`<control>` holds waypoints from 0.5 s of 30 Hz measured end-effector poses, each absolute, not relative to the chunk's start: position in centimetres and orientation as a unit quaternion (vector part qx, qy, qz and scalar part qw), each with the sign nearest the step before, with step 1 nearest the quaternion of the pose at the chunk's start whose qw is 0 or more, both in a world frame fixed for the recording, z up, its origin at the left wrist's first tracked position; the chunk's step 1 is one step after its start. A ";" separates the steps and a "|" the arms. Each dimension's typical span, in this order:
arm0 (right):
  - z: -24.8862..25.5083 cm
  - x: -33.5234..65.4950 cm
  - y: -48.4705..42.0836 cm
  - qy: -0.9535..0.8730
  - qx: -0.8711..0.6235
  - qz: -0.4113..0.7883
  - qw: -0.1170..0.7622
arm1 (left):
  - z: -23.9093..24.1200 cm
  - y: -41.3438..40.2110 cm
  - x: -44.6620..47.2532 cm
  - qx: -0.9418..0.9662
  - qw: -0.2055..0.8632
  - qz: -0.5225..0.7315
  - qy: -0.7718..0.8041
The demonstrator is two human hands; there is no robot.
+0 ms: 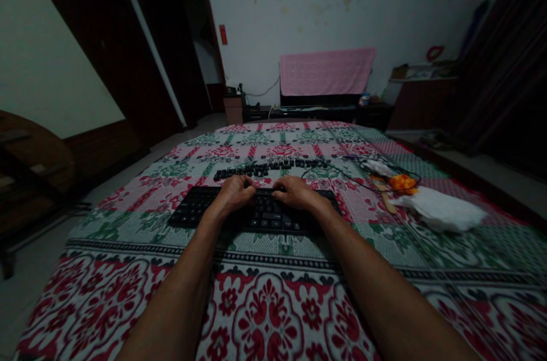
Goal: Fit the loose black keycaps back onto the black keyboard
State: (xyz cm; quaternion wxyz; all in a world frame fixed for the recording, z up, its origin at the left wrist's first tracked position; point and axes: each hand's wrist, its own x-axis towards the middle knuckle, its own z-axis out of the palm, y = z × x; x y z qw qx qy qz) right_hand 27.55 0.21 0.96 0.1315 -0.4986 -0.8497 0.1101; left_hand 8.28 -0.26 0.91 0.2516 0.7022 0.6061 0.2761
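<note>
A black keyboard (273, 223) lies flat on the patterned cloth in front of me, with its near edge toward me. Over its far side, left of the middle, is my left hand (235, 193), with fingers curled and thumb pressed against them. My right hand (294, 192) rests on the far side too, just to the right, fingers bent and thumb close to the index finger. Whatever sits between the fingertips of either hand is too small and dark to make out. Just beyond the keyboard, small black keycaps (267, 167) lie in an uneven row.
To the right are a crumpled white plastic bag (444, 210), an orange item (402, 183) and a flat wooden stick (388, 201). A thin black cable (348, 176) runs across the patterned cloth (269, 310). A pink cloth (327, 72) hangs over something by the far wall.
</note>
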 end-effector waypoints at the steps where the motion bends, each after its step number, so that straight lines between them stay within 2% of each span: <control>1: 1.0 27.5 0.2 -0.849 -0.500 0.109 0.129 | 1.1 -0.4 8.4 0.703 0.250 0.271 0.609; 12: 0.5 27.5 0.5 -0.847 -0.505 0.103 0.130 | 2.1 -1.5 9.9 0.763 0.143 0.227 0.588; 15: 0.5 27.5 0.5 -0.850 -0.501 0.101 0.126 | 2.1 -1.5 9.9 0.763 0.148 0.232 0.585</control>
